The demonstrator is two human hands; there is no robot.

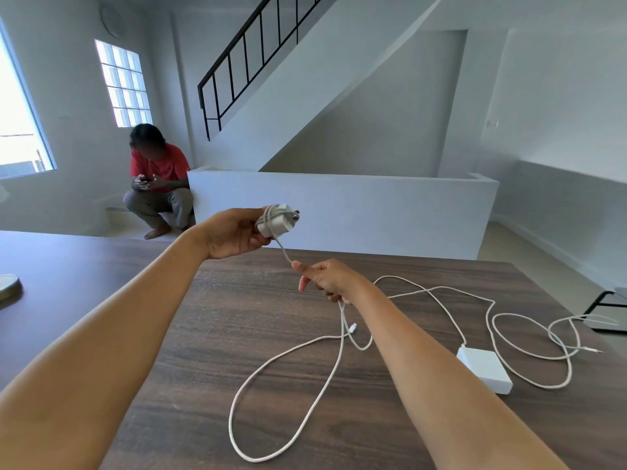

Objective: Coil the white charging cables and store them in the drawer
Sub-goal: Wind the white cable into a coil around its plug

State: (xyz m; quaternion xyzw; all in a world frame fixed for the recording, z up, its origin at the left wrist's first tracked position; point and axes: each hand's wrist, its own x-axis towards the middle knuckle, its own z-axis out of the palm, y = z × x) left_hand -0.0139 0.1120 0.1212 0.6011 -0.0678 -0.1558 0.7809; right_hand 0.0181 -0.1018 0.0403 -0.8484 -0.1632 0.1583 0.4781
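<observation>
My left hand [234,234] holds a white charger plug [276,220] up above the dark wooden table [210,320], with a few turns of its white cable wound around it. The cable runs down to my right hand [327,279], which pinches it. Below that hand the first cable [271,371] hangs and lies in a big loose loop on the table, its connector end [353,328] near my right wrist. A second white charger brick [485,369] lies at the right with its own cable [529,337] sprawled in loops. No drawer is in view.
A round object [8,286] sits at the table's left edge. A person in a red shirt [157,184] crouches on the floor behind the table, beside a low white wall [339,212]. A black metal frame [607,310] stands past the table's right edge.
</observation>
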